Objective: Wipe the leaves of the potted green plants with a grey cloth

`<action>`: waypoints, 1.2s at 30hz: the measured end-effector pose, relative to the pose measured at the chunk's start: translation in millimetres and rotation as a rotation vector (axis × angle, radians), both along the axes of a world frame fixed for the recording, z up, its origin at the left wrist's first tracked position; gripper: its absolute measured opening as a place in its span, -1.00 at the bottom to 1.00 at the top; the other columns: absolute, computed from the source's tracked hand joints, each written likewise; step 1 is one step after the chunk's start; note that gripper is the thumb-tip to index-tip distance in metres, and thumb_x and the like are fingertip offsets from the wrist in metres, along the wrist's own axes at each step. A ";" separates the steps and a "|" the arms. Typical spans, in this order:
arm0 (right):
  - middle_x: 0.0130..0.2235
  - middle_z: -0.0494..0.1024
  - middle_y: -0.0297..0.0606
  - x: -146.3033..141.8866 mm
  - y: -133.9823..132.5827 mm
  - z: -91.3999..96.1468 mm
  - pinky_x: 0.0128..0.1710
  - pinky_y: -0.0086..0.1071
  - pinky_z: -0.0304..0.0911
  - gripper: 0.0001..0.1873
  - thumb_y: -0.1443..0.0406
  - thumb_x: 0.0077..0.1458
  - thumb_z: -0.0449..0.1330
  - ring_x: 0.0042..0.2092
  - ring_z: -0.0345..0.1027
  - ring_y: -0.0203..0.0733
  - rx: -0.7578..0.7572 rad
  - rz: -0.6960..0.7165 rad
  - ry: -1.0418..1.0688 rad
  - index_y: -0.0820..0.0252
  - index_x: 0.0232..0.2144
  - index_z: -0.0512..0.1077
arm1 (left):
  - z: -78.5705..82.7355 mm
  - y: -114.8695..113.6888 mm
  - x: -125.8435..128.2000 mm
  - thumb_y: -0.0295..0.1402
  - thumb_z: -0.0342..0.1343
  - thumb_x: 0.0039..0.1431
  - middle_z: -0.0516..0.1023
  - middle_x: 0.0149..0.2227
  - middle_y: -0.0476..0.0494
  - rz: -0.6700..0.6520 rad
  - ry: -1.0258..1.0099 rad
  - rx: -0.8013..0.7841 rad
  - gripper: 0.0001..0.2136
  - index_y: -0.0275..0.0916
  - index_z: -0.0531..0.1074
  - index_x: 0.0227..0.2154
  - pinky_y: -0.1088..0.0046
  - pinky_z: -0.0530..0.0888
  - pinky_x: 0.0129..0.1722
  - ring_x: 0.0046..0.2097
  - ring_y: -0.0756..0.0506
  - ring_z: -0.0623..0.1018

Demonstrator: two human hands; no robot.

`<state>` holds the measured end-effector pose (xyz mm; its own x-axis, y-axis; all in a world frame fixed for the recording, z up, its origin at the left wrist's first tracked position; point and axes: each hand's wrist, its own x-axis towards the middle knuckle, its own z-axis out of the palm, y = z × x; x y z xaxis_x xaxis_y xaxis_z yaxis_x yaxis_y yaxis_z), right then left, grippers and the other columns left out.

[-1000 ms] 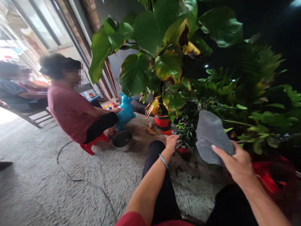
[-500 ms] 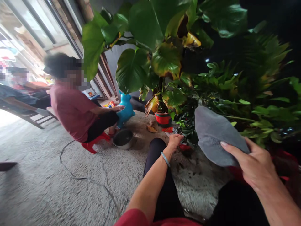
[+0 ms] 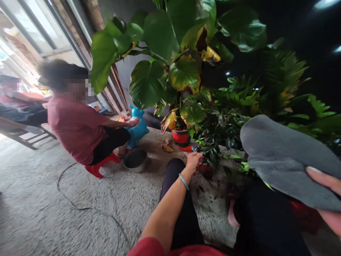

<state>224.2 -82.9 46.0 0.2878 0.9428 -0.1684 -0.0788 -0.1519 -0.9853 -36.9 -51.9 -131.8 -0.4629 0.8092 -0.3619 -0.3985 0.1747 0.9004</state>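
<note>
My left hand [image 3: 194,160], with a pale bangle [image 3: 183,181] on its wrist, reaches to the edge of a low dark-leaved plant [image 3: 211,153]. Its fingers are closed together there; what they grip, a stem or leaf perhaps, is hidden. At the right, my right hand [image 3: 329,185] grips a soft grey cloth [image 3: 287,160] between thumb and fingers. The cloth hangs broad and flat, in front of the greenery and above my right leg. Part of that hand runs out of the picture.
A large-leaved plant in a red pot [image 3: 181,137] stands ahead. To the left are a round basin [image 3: 135,160], a blue toy animal [image 3: 137,129] and a person [image 3: 76,124] on a red stool [image 3: 99,164]. A cable [image 3: 77,205] crosses the concrete floor.
My right hand has moved right with the grey cloth, away from the plants' middle. My left hand stays at the low plant, and the view has shifted slightly.
</note>
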 end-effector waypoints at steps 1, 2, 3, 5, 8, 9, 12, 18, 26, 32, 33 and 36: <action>-0.36 0.64 -0.29 -6.7 -2.9 4.7 -0.58 -0.41 0.42 -0.52 0.32 -0.66 0.46 -0.37 0.52 -0.05 -0.048 -0.017 0.024 0.03 -0.49 0.48 | 1.4 -0.9 -2.1 -0.31 0.33 -0.17 0.47 -0.56 -0.07 0.009 -0.004 0.001 -0.74 -0.31 0.37 -0.67 0.59 0.33 -0.57 -0.52 0.07 0.38; -0.38 0.63 -0.29 -14.4 -6.4 10.1 -0.60 -0.41 0.41 -0.48 0.34 -0.69 0.45 -0.37 0.52 -0.03 -0.096 -0.029 0.056 0.04 -0.47 0.48 | 2.7 -1.6 -4.0 -0.31 0.34 -0.17 0.47 -0.57 -0.07 0.016 -0.009 0.001 -0.74 -0.31 0.36 -0.67 0.59 0.32 -0.58 -0.52 0.07 0.38; -0.41 0.62 -0.29 -22.4 -10.1 15.7 -0.59 -0.39 0.42 -0.46 0.35 -0.72 0.43 -0.36 0.52 0.00 -0.133 -0.027 0.078 0.04 -0.46 0.48 | 3.8 -2.2 -5.6 -0.31 0.34 -0.17 0.47 -0.57 -0.06 0.021 -0.014 0.001 -0.73 -0.31 0.35 -0.67 0.60 0.31 -0.59 -0.53 0.07 0.38; -0.45 0.61 -0.26 -36.1 -16.7 25.3 -0.53 -0.29 0.47 -0.45 0.33 -0.72 0.38 -0.31 0.52 0.09 -0.170 0.016 0.062 0.06 -0.44 0.47 | 5.5 -3.3 -7.7 -0.31 0.33 -0.16 0.46 -0.59 -0.05 0.027 -0.023 -0.003 -0.73 -0.30 0.34 -0.68 0.60 0.30 -0.60 -0.54 0.08 0.37; -0.49 0.59 -0.24 -45.3 -21.2 31.1 -0.45 -0.18 0.49 -0.44 0.29 -0.72 0.36 -0.28 0.52 0.18 -0.185 0.054 0.008 0.06 -0.43 0.46 | 6.5 -5.4 -9.1 -0.34 0.32 -0.14 0.46 -0.60 -0.03 0.026 -0.033 -0.010 -0.75 -0.30 0.35 -0.67 0.61 0.29 -0.61 -0.55 0.07 0.37; -0.50 0.59 -0.25 -45.2 -21.5 30.4 -0.47 -0.20 0.49 -0.43 0.29 -0.74 0.36 -0.28 0.52 0.18 -0.185 0.055 -0.003 0.05 -0.43 0.46 | 6.4 -6.1 -9.2 -0.35 0.32 -0.14 0.46 -0.60 -0.03 0.024 -0.035 -0.012 -0.75 -0.30 0.35 -0.67 0.61 0.29 -0.61 -0.55 0.07 0.38; -0.50 0.60 -0.27 -40.2 -21.1 23.2 -0.57 -0.34 0.43 -0.39 0.33 -0.80 0.38 -0.28 0.52 0.13 -0.202 0.048 -0.004 0.04 -0.44 0.46 | 5.0 -7.6 -9.8 -0.36 0.32 -0.14 0.46 -0.60 -0.03 0.016 -0.036 -0.011 -0.76 -0.30 0.36 -0.67 0.61 0.29 -0.62 -0.55 0.08 0.37; -0.49 0.60 -0.29 -37.8 -21.9 14.4 -0.66 -0.38 0.36 -0.40 0.33 -0.80 0.38 -0.31 0.52 0.11 -0.246 0.120 0.008 0.03 -0.45 0.46 | 0.1 -7.3 -13.5 -0.34 0.32 -0.15 0.47 -0.61 -0.04 0.008 -0.018 -0.006 -0.77 -0.30 0.38 -0.66 0.61 0.30 -0.61 -0.56 0.07 0.37; -0.52 0.60 -0.30 -49.7 -23.7 20.8 -0.80 -0.35 0.21 -0.37 0.42 -0.86 0.33 -0.58 0.44 0.02 -0.347 0.088 0.017 0.02 -0.46 0.49 | -1.5 -11.3 -15.0 -0.38 0.29 -0.11 0.48 -0.60 -0.06 -0.008 -0.004 0.005 -0.79 -0.32 0.38 -0.67 0.61 0.30 -0.61 -0.55 0.08 0.37; -0.52 0.61 -0.29 -49.4 -23.4 17.3 -0.76 -0.39 0.26 -0.38 0.43 -0.86 0.35 -0.53 0.47 0.00 -0.301 0.089 0.026 0.05 -0.48 0.51 | -1.0 -10.6 -13.3 -0.33 0.32 -0.12 0.49 -0.57 -0.06 -0.037 -0.012 0.030 -0.78 -0.31 0.40 -0.64 0.61 0.32 -0.59 -0.53 0.06 0.40; -0.51 0.61 -0.28 -49.3 -23.9 17.0 -0.74 -0.39 0.28 -0.40 0.41 -0.85 0.36 -0.51 0.48 0.02 -0.283 0.092 0.010 0.05 -0.48 0.50 | -2.1 -10.0 -12.4 -0.33 0.32 -0.13 0.49 -0.57 -0.06 -0.040 -0.012 0.032 -0.78 -0.31 0.41 -0.64 0.61 0.32 -0.59 -0.52 0.06 0.40; -0.50 0.61 -0.24 -48.6 -25.6 16.5 -0.67 -0.32 0.37 -0.43 0.35 -0.82 0.36 -0.43 0.51 0.11 -0.261 0.124 -0.041 0.05 -0.48 0.48 | -5.6 -8.4 -9.7 -0.33 0.30 -0.12 0.50 -0.56 -0.06 -0.040 -0.012 0.030 -0.79 -0.31 0.41 -0.64 0.62 0.32 -0.59 -0.52 0.06 0.41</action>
